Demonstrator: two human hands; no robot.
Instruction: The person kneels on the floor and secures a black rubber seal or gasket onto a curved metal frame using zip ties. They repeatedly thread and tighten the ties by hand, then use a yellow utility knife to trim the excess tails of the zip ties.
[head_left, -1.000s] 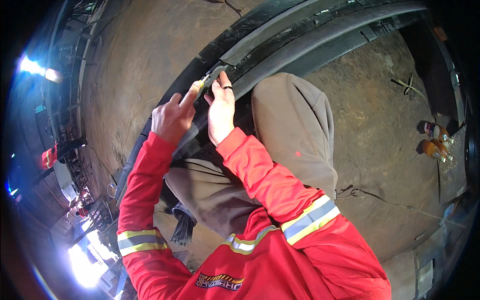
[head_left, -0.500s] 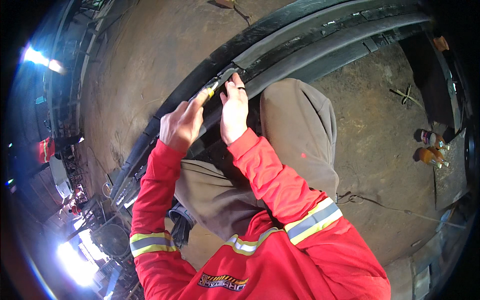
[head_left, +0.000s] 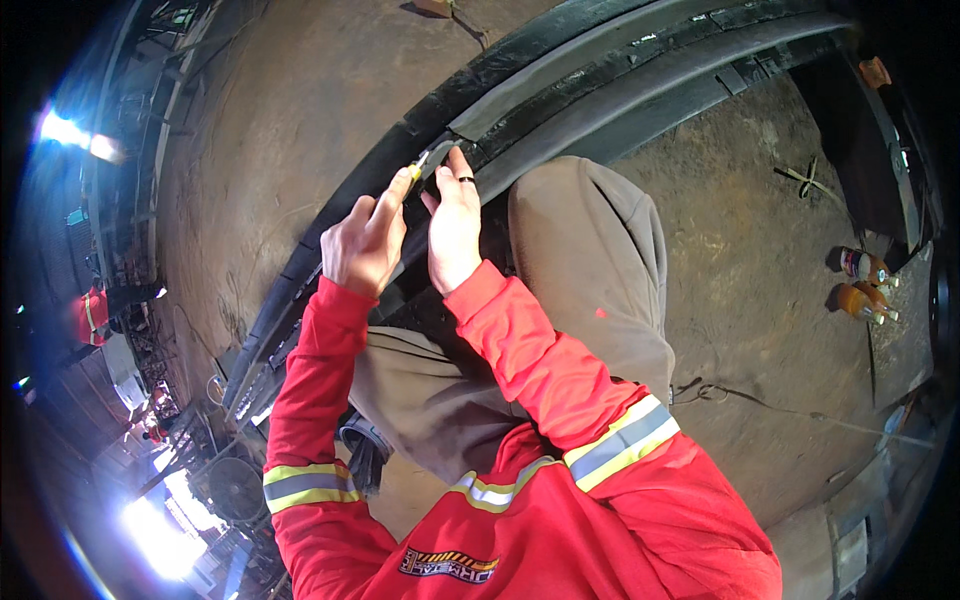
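Yellow tool (head_left: pixel 415 172) juts from curled left grip (head_left: pixel 366 238).

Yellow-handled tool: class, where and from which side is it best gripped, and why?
Probably by its yellow handle, from the lower left, as the left hand does: the slim pale tip points away, up and right, so this should keep the grasp behind it.

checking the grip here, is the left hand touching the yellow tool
Touching: the head view shows the left hand with the yellow tool jutting directly from its fingertips, no gap between.
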